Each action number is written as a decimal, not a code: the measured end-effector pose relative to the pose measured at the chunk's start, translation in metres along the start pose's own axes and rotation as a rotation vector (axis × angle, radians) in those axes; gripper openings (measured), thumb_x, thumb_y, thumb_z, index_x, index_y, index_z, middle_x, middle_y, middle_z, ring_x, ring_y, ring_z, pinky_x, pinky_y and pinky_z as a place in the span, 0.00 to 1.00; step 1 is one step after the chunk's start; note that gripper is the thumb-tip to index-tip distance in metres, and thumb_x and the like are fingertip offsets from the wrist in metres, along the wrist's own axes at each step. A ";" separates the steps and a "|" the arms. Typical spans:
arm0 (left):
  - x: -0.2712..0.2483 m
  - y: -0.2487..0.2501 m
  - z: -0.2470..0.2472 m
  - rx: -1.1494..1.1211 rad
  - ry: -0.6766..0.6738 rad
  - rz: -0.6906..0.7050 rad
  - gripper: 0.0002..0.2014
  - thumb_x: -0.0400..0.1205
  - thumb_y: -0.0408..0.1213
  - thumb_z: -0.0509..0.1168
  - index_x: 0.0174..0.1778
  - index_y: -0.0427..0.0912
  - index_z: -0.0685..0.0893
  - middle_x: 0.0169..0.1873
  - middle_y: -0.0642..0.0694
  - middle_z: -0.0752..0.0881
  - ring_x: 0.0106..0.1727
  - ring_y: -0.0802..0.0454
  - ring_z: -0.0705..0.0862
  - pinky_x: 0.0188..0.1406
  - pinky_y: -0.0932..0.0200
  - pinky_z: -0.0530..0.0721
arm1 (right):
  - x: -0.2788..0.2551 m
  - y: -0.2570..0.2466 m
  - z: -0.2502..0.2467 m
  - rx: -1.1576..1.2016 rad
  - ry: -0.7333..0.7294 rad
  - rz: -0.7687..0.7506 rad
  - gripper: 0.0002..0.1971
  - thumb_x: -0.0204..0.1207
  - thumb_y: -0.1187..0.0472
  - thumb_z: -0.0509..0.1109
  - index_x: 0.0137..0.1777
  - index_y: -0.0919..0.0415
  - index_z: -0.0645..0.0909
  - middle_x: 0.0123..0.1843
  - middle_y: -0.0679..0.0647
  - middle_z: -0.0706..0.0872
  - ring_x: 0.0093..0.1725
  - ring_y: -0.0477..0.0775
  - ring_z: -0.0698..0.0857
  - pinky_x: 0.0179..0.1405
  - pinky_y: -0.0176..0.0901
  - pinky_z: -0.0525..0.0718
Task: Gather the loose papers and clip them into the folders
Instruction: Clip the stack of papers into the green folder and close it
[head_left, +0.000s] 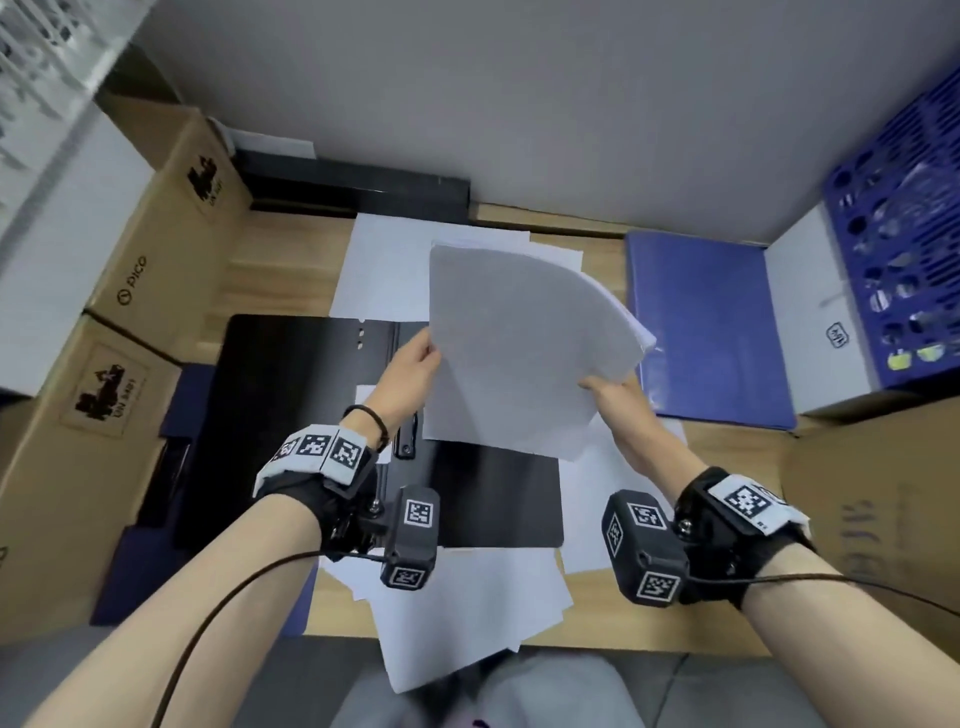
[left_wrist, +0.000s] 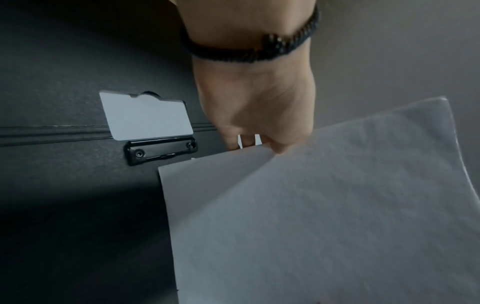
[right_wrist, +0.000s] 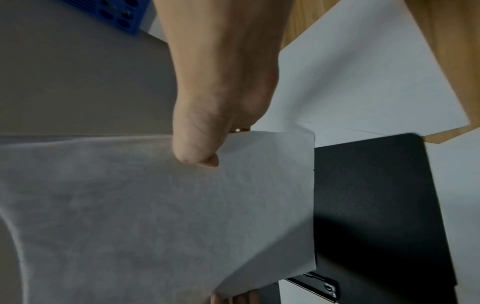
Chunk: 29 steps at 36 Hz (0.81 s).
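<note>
A thin stack of plain white paper sheets is held up above the desk, tilted and bowed, its far right corner curling so the edges of several sheets fan out there. The left hand pinches the stack's left edge — thumb on the near face, fingers behind it, as the left wrist view shows. The right hand pinches the lower right edge, its thumb pressed flat on the near face with the fingers hidden behind.

Directly under the stack lies an open black folder, flat on the light wooden desk. Its black metal spring clip sits by the spine, just beside a small white label card; the clip is partly hidden behind the left wrist in the head view.

More loose white sheets lie scattered on the desk — some under the black folder's near edge and hanging over the desk front, others beyond the folder. A closed blue folder lies to the right, near a blue perforated plastic crate. Brown cardboard boxes line the left side.
</note>
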<state>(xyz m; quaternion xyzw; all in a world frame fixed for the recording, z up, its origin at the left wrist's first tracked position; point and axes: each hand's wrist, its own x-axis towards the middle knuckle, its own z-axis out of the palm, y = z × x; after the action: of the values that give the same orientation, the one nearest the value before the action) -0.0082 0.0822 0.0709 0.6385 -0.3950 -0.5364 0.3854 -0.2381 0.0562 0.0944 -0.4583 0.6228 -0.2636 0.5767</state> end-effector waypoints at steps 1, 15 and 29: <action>0.003 -0.001 -0.001 0.014 0.015 0.002 0.15 0.88 0.37 0.55 0.68 0.49 0.79 0.64 0.48 0.85 0.66 0.52 0.82 0.70 0.48 0.78 | 0.002 -0.001 -0.001 0.003 0.006 -0.002 0.18 0.79 0.73 0.59 0.44 0.46 0.78 0.45 0.40 0.84 0.46 0.41 0.83 0.42 0.33 0.79; 0.004 -0.015 0.007 0.054 0.115 -0.004 0.17 0.88 0.31 0.51 0.70 0.47 0.77 0.65 0.52 0.83 0.60 0.60 0.80 0.72 0.50 0.74 | 0.017 0.000 -0.007 -0.020 -0.160 -0.036 0.18 0.80 0.70 0.59 0.53 0.42 0.77 0.54 0.38 0.83 0.62 0.49 0.79 0.66 0.43 0.73; 0.015 -0.023 0.005 0.164 0.137 -0.160 0.13 0.85 0.36 0.54 0.59 0.41 0.82 0.54 0.36 0.87 0.49 0.47 0.83 0.55 0.47 0.83 | 0.044 -0.008 -0.025 -0.326 -0.244 -0.046 0.14 0.77 0.64 0.59 0.60 0.55 0.80 0.57 0.54 0.88 0.55 0.55 0.87 0.58 0.51 0.85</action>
<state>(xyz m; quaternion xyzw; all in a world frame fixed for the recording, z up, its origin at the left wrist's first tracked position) -0.0092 0.0772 0.0430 0.7323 -0.3583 -0.4866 0.3140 -0.2559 0.0090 0.0846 -0.5880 0.5722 -0.1150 0.5601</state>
